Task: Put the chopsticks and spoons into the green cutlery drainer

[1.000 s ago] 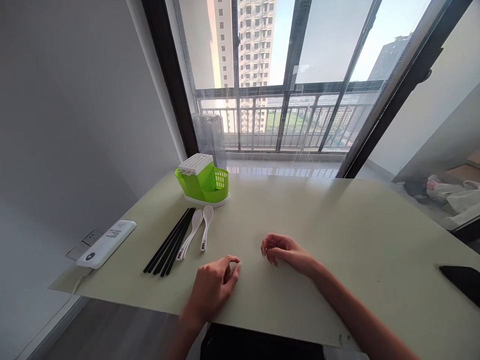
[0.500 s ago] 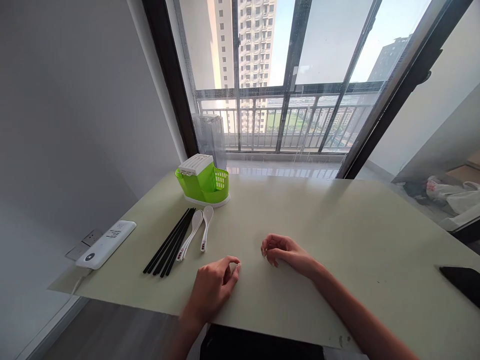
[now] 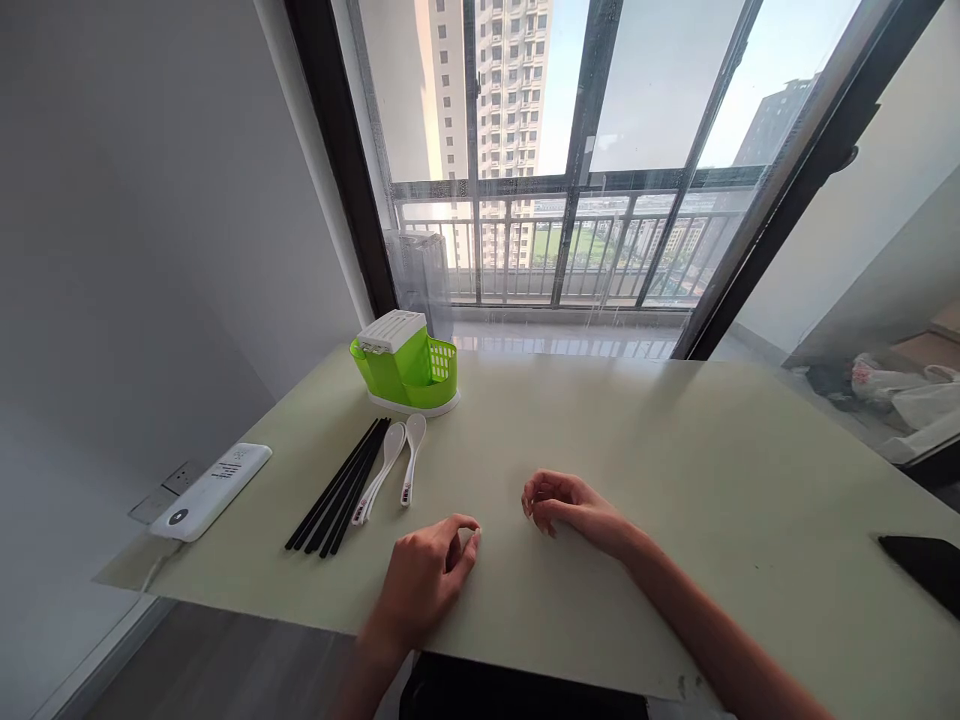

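My left hand (image 3: 427, 570) rests on the pale table near its front edge, thumb and index tips brought together in a ring with nothing in it. To the right, my right hand (image 3: 562, 503) lies on the tabletop, loosely curled and holding nothing, with gaps between the fingers. Nearest to the left hand are white spoons, a single spoon (image 3: 411, 462) and a small stack of spoons (image 3: 380, 473). Beside them several black chopsticks (image 3: 341, 490) lie in a fanned bundle. Behind these stands a green cutlery holder (image 3: 397, 372) with a white slotted top and white base.
A white power strip (image 3: 214, 492) with a cable sits at the table's left edge by the wall. A dark flat object (image 3: 926, 570) lies at the right edge. Beyond the table (image 3: 637, 430) are glass sliding doors and a balcony railing.
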Motion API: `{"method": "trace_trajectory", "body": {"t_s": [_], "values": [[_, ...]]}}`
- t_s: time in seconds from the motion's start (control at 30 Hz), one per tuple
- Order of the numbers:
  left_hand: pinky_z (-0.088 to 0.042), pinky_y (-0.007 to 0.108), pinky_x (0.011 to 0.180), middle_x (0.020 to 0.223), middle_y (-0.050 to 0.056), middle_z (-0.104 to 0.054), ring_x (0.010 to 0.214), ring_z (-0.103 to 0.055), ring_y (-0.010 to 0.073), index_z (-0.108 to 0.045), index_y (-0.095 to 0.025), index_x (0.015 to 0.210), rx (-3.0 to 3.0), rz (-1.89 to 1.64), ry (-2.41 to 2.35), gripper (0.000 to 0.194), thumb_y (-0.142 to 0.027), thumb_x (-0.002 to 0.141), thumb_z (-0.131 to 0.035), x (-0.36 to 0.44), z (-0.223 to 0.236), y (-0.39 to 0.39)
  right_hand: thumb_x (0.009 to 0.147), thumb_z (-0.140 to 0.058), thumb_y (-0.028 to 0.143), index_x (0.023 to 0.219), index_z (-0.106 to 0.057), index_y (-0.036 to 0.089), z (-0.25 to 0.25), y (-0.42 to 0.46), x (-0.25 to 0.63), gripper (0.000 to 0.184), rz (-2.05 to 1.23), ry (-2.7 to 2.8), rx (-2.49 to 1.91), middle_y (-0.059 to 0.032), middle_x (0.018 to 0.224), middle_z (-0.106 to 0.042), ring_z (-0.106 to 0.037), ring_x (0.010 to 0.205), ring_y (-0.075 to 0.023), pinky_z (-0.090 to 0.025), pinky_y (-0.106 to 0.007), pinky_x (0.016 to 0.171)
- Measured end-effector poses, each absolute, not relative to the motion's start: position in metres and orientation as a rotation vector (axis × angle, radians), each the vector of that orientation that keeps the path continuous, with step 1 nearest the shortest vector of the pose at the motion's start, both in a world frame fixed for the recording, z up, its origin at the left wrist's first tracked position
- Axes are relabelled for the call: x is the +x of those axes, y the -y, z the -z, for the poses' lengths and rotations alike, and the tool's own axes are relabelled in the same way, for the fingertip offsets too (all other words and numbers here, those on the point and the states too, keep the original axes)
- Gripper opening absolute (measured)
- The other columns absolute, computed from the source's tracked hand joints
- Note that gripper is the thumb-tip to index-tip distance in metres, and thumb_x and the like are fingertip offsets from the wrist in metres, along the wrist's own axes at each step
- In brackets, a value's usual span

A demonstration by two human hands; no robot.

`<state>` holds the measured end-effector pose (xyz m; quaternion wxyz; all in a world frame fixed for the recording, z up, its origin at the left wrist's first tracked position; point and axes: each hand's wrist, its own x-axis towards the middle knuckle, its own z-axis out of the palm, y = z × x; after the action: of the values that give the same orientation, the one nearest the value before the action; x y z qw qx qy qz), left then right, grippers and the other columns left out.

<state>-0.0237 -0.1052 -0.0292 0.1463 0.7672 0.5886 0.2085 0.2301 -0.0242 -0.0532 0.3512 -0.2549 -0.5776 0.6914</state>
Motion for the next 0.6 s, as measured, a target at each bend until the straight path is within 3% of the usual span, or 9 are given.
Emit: {"method": "trace_trajectory", "body": {"t_s": [0.6], "values": [[-0.038, 0.026, 0.061, 0.067, -0.005, -0.063, 0.058, -0.058, 0.0133, -0.070, -0.026, 0.106, 2.204, -0.602, -1.699, 0.029, -0.042, 0.102, -0.046, -0.0233, 0.0277, 0.1050, 0.087, -0.068, 0.024, 0.090, -0.066, 0.019, 0.0521, 0.0243, 0.2302, 0.006, -1.793, 1.488, -0.669, -0.0004, 0.085, -0.066, -0.055, 0.062, -0.0105, -0.042, -0.026, 0.059]]}}
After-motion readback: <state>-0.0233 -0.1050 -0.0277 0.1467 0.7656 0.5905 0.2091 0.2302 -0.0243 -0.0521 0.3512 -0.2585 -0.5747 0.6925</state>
